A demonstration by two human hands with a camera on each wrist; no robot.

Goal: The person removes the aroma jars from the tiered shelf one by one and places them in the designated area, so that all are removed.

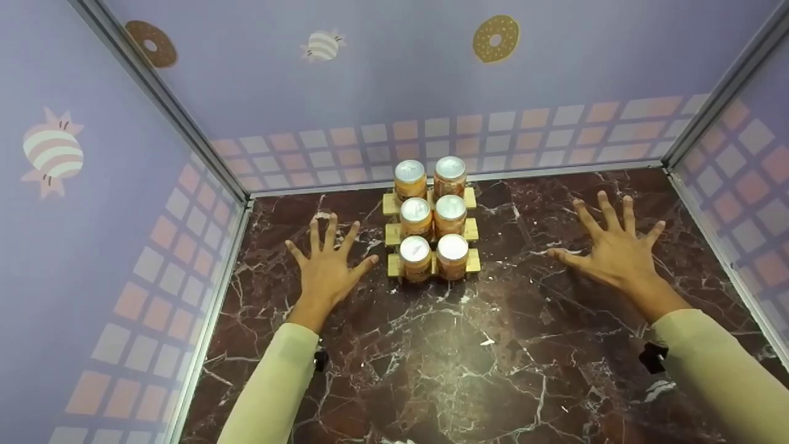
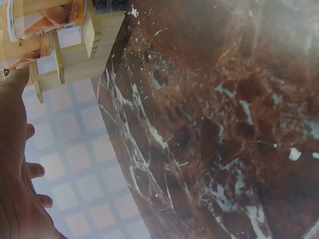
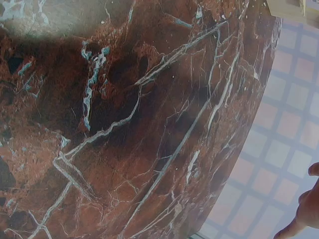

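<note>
Just above the centre of the frame, in the head view, six orange-labelled cans [image 1: 450, 209] with silvery tops stand in two columns of three on a pale wooden rack [image 1: 394, 234], whose slats jut out on both sides. The rack is on a dark red-brown marble-patterned tabletop [image 1: 456, 370] with white veins, near the back wall [image 1: 400, 80].

Left of centre, the left hand [image 1: 327, 270] is spread palm down, near the rack but apart from it. At right, the right hand [image 1: 616, 251] is spread too, farther from the cans. Both hold nothing; whether they touch the tabletop, I cannot tell. Pale sleeves [image 1: 271, 382] run to the lower edge.

Along the upper part, the lilac back wall carries doughnut prints [image 1: 496, 23] and a striped candy print [image 1: 323, 46], with pink and white squares below.
</note>
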